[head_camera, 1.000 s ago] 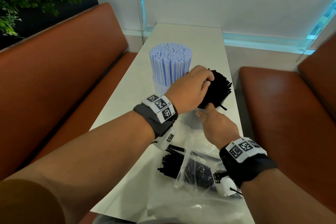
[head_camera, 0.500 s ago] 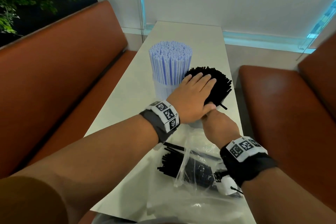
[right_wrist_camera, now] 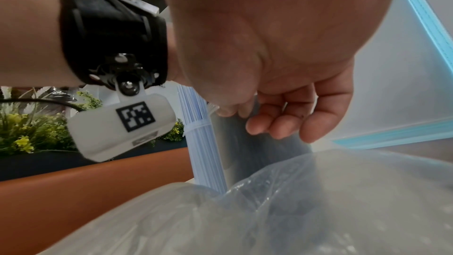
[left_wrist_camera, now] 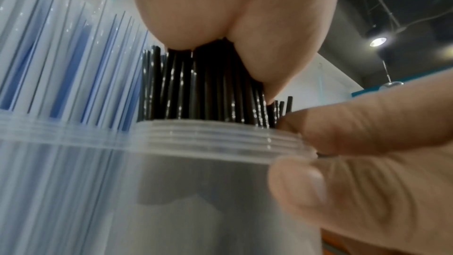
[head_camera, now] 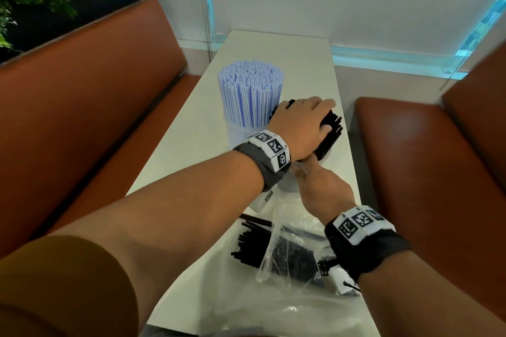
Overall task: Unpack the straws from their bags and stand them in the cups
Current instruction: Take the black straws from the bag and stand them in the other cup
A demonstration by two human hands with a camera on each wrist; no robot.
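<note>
A bundle of black straws (head_camera: 332, 131) stands in a clear cup (left_wrist_camera: 208, 139) at mid-table. My left hand (head_camera: 301, 123) lies flat on the straw tops, fingers stretched forward and palm (left_wrist_camera: 232, 7) pressing down. My right hand (head_camera: 320, 186) reaches in under the left wrist, and its thumb and finger (left_wrist_camera: 367, 123) pinch the cup's rim on the near right side. The other right fingers (right_wrist_camera: 282, 119) hang loosely curled beside the cup wall. Blue-and-white straws (head_camera: 250, 96) stand packed in a second clear cup (head_camera: 235, 134) just to the left.
A clear bag (head_camera: 290, 254) still holding black straws lies near the front edge, with a few loose black straws (head_camera: 246, 243) beside it. Crumpled empty plastic (head_camera: 273, 314) sits closer to me. The narrow white table (head_camera: 295, 63) runs between two brown benches (head_camera: 95, 104).
My left hand has gone from curling over the black bundle to lying flat on its top, then slid right and forward. The right hand stayed at the cup's rim.
</note>
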